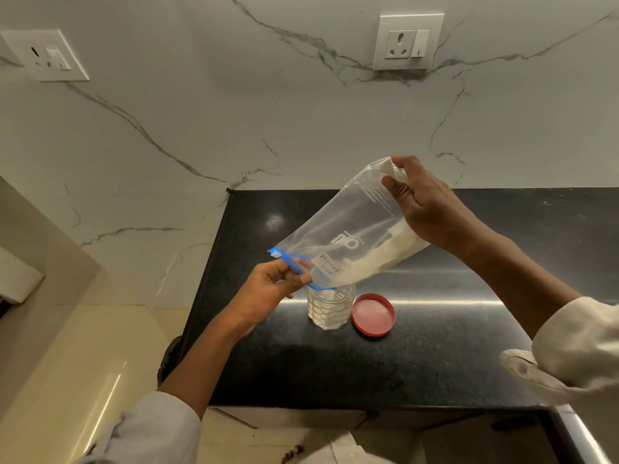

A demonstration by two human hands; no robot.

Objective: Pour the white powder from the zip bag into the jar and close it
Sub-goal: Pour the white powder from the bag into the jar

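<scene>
Gripping zip bag (351, 226): left hand (268, 289), right hand (425, 209).

We have one head-worn view, looking forward and down at the black desk (435, 346) from close above, facing the marble wall (234, 112) behind the desk.

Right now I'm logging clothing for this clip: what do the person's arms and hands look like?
Both hands are bare, with no gloves, rings or watch visible. The left hand and right hand come out of loose, off-white long sleeves pushed up the forearms. The left sleeve bunches near the elbow; the right sleeve is rolled into a thick cuff. No markings are visible on either.
</scene>
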